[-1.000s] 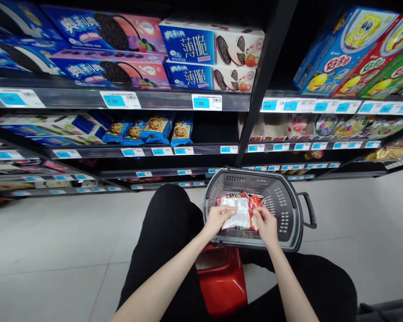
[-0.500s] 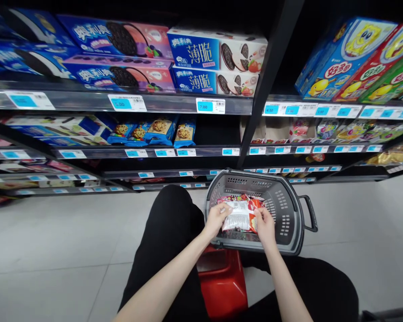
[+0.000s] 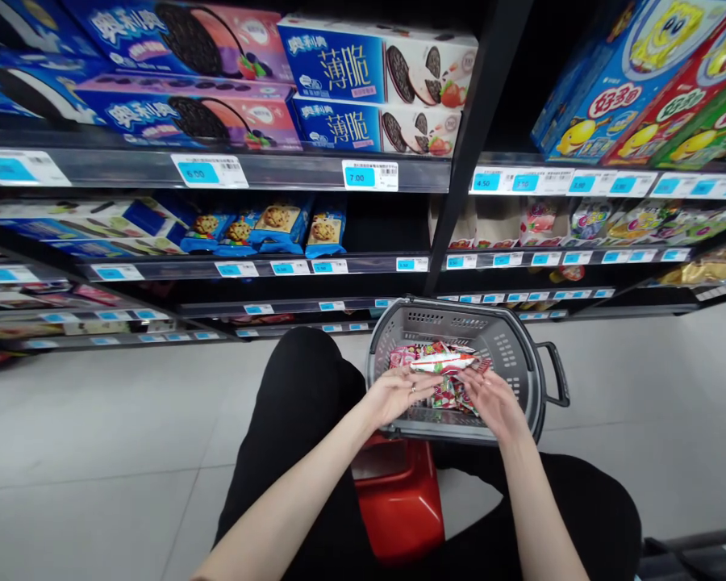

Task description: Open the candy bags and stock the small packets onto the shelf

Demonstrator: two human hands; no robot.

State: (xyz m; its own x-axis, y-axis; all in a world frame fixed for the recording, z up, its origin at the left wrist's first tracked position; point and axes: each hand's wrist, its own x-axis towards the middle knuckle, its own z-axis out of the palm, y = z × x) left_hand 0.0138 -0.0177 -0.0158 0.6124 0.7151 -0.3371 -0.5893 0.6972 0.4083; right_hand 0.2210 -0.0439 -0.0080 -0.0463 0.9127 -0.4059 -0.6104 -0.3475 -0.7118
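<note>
The left hand (image 3: 402, 395) gripped the left end of a white-and-red packet (image 3: 439, 363), and the right hand (image 3: 493, 397) held its right end between the fingers. The packet was turned nearly edge-on over the middle of the grey basket (image 3: 511, 355). Colourful packets (image 3: 404, 356) lay below, some toward the basket's far left corner, others nearer its front edge; a black handle (image 3: 557, 375) jutted from its right edge

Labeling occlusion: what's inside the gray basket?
Snack packets, showing pink, red and green, in the gray shopping basket. Left hand and right hand hold a white-and-red packet above them. Hands and held packet cover part of the pile; anything beneath is hidden.
</note>
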